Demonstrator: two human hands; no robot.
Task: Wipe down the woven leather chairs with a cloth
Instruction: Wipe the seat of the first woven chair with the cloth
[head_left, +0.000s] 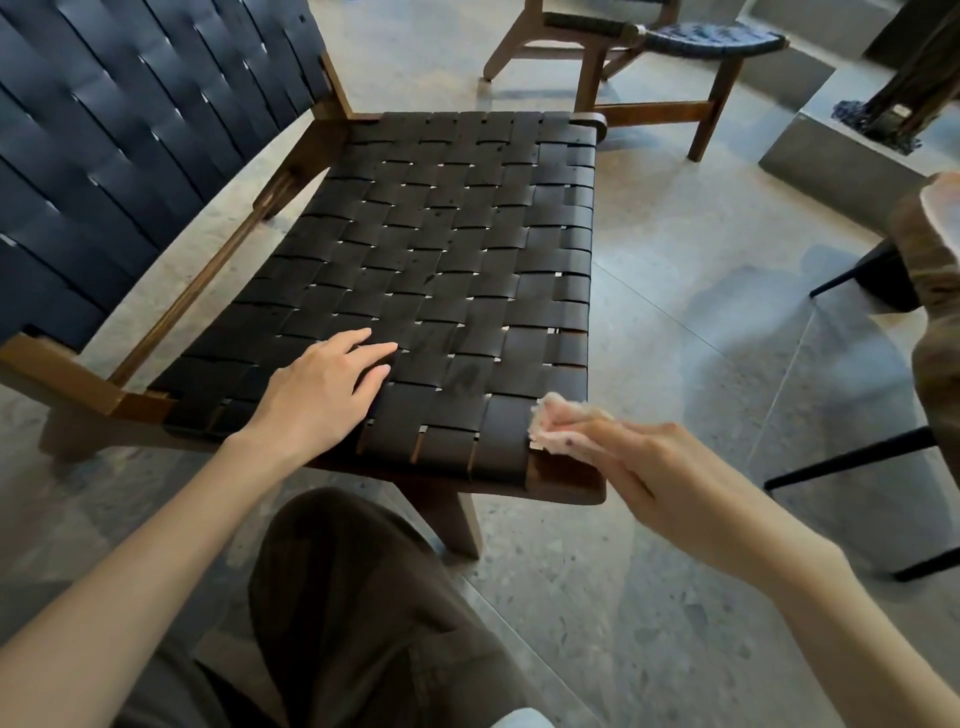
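A person is wiping the near right corner of a low chair's black woven leather seat. The right hand is gripping a crumpled pale pink-white cloth bunched between curled fingers and thumb. It is pressing the cloth against the outermost strap, just above the brown wooden front rail. The left hand is lying flat on the near left part of the weave with its fingers straight and slightly spread. It is holding nothing and appears to be steadying the chair. The cloth is sitting at the right hand's fingertips, touching the seat and well apart from the left hand. The dark navy woven backrest is rising at far left. The step in hand looks to be the seat itself, worked from its near edge, though how much of the weave is already clean cannot be told. The next move is probably calling for a firm stroke away from the body or leftward along the straps. That stroke would need enough pressure to ride the over-and-under ridges without catching a strap edge, and the left hand would have to lift clear of its path. A second wooden chair with a blue woven seat is standing far right on the grey speckled stone floor.
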